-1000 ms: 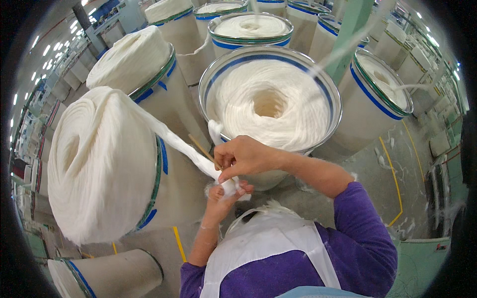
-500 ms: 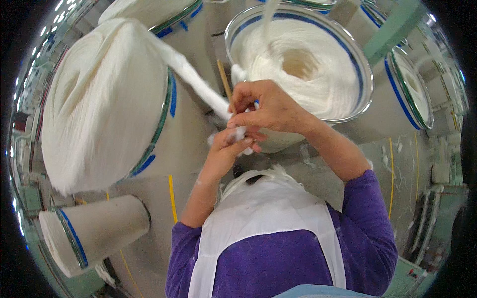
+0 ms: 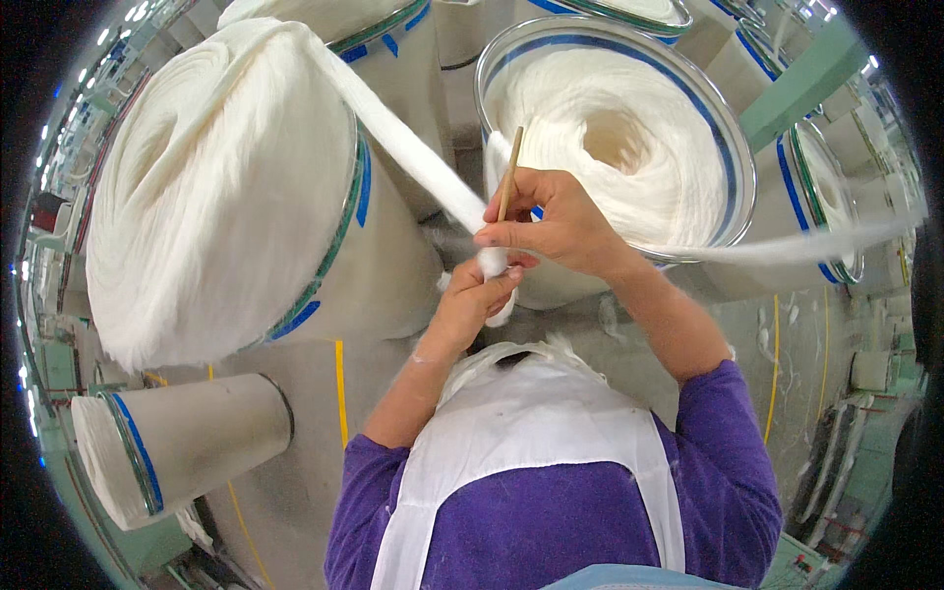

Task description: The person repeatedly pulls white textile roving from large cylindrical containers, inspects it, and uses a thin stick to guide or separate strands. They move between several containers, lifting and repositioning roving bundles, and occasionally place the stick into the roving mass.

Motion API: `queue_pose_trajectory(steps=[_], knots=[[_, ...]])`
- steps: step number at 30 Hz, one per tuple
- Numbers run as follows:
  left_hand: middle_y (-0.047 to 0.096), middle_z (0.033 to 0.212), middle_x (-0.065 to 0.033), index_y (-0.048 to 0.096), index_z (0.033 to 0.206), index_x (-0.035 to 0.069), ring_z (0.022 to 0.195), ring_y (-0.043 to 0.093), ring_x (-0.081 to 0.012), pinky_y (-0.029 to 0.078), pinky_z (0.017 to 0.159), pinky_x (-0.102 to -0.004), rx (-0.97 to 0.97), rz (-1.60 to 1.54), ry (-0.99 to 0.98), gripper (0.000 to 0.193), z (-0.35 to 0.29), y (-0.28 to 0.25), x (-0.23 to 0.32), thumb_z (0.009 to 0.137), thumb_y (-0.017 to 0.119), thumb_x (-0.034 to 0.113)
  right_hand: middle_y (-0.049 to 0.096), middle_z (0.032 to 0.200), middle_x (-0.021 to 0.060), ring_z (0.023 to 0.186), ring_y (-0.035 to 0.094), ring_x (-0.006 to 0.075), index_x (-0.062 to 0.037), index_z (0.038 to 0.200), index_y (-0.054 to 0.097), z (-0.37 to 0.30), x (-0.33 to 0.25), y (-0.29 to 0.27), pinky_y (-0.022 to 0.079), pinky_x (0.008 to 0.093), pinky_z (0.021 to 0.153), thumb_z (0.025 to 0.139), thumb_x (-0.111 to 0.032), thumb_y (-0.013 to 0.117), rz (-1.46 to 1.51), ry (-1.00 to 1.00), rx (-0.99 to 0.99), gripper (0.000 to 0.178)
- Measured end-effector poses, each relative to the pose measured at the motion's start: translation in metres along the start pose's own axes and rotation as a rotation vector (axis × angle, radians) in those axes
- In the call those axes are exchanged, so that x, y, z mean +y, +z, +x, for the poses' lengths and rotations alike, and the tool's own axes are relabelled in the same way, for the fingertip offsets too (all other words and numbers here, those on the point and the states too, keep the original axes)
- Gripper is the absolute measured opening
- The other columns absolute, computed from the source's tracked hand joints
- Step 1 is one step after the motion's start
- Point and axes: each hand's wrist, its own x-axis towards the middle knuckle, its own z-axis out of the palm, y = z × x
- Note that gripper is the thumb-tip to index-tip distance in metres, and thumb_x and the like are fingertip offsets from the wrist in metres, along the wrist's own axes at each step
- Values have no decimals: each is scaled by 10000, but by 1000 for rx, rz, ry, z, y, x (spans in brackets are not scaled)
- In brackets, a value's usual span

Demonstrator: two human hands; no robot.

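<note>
My right hand (image 3: 560, 226) pinches a thin wooden stick (image 3: 511, 172), which points up and away from me. Just below it, my left hand (image 3: 470, 307) closes round the end of a thick white fibre sliver (image 3: 418, 157). The sliver runs down from the heaped coils (image 3: 226, 206) on the left can (image 3: 388, 270). A tuft of white fibre (image 3: 492, 262) sits between the two hands, and another soft strand (image 3: 498, 157) hangs behind the stick. Beyond my right hand stands an open can (image 3: 744, 187) with coiled sliver around a central hole.
A small can (image 3: 211, 433) of fibre appears at lower left. A green post (image 3: 801, 93) slants in at upper right, near another can (image 3: 826, 187). A blurred white strand (image 3: 816, 246) stretches across the right side. Yellow lines (image 3: 341, 393) mark the grey floor.
Both hands have shifted slightly right, and the stick stands more upright. The sliver from the left can looks straighter. The strand above the right can is gone from there; a blurred strand now crosses the right side.
</note>
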Motion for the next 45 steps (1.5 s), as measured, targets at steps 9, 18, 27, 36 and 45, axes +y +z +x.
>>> queue_pose_trajectory(steps=[9, 18, 27, 36, 45], knots=[[397, 618, 85, 639, 1063, 38, 508, 301, -24, 219, 465, -207, 60, 154, -24, 202, 0, -4, 12, 925, 561, 162, 664, 871, 36, 847, 583, 93, -38, 818, 678, 9, -5, -3, 450, 240, 779, 739, -150, 783, 104, -133, 46, 173], [309, 578, 84, 639, 1055, 44, 522, 275, -37, 219, 473, -209, -25, 205, -105, 381, -5, -12, 25, 1006, 412, 346, 676, 904, 84, 887, 627, 148, -58, 828, 627, 34, -19, 14, 482, 278, 765, 815, -184, 720, 259, -372, 243, 157], [322, 548, 79, 635, 1004, 5, 491, 272, -43, 214, 467, -229, -148, -243, -42, 359, -18, -49, -16, 972, 479, 326, 659, 898, 60, 543, 490, 71, -60, 1044, 585, -7, -8, -11, 413, 234, 493, 978, -298, 493, 565, -243, 235, 264], [489, 661, 24, 590, 1093, 107, 594, 425, -104, 376, 588, -289, -128, -725, 522, 229, -25, -116, -27, 938, 539, 268, 636, 866, 69, 522, 545, 97, -79, 1269, 511, -64, 94, 13, 469, 252, 478, 1003, -447, 321, 346, 394, -273, 493], [615, 1048, -67, 552, 1180, 130, 965, 562, -197, 439, 841, -362, 303, -532, -383, 324, -29, -162, -260, 896, 554, 286, 618, 1151, 73, 820, 611, 147, -80, 1345, 467, -263, 114, -60, 498, 281, 744, 1007, -414, 347, 110, 130, 254, 490]])
